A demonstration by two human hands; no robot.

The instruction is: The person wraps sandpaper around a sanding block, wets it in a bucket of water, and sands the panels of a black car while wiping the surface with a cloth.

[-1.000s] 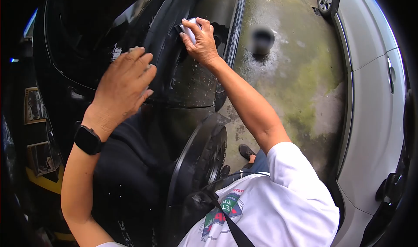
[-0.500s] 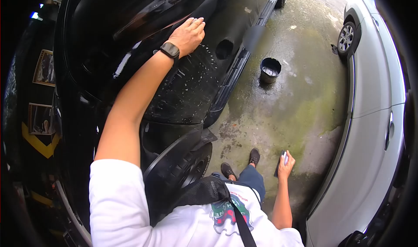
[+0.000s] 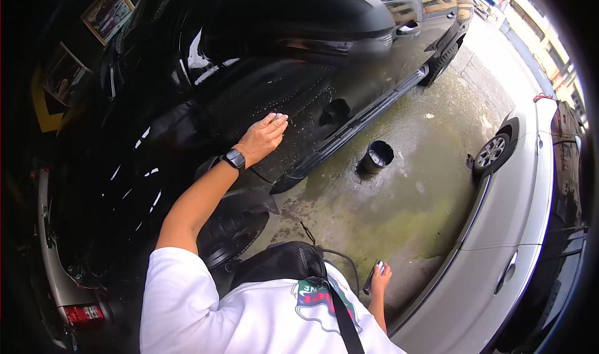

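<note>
My left hand, with a dark watch on its wrist, lies on the lower side of the black car. Its fingers are stretched out and close together; whatever may be under the palm is hidden. Water drops dot the panel around the fingertips. Low on the right, my right hand is closed around a small dark bottle with a pale top, held over the ground away from both cars.
A black bucket stands on the wet concrete beside the black car's side step. A silver car is parked along the right. Framed pictures and a red tail light appear at left.
My left hand has slid lower along the black car's side, toward the wheel. The view has swung up and shows more of the car and its mirror. My right hand still grips the bottle.
</note>
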